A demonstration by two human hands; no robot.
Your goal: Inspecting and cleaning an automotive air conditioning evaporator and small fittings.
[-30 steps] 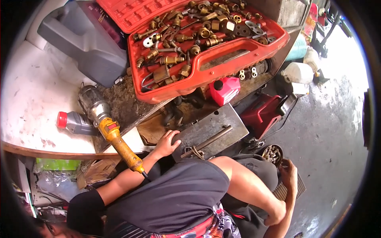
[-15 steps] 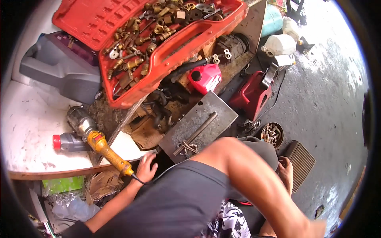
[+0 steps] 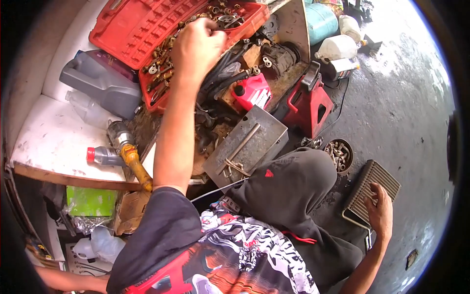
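My left hand [image 3: 198, 49] reaches far up into an open red tool case [image 3: 127, 29] filled with several brass fittings [image 3: 160, 74]. Its fingers curl down among the fittings, and I see only the back of the hand, so what they hold is hidden. My right hand [image 3: 379, 213] is low on the right, fingers closed over the near corner of a finned metal core [image 3: 376, 183] lying on the concrete floor. My bent knee in dark trousers sits between the two hands.
A yellow-handled angle grinder [image 3: 128, 152], a small red-capped bottle [image 3: 103, 156] and a grey jug [image 3: 100, 88] lie on the white bench. Below the case are black hoses, a red canister [image 3: 252, 93], a grey metal plate [image 3: 249, 142], a red stand [image 3: 308, 103] and a round dish of bolts [image 3: 338, 154].
My left hand has left the bench edge by the grinder's handle and gone up into the red case. My right hand stays at the finned core.
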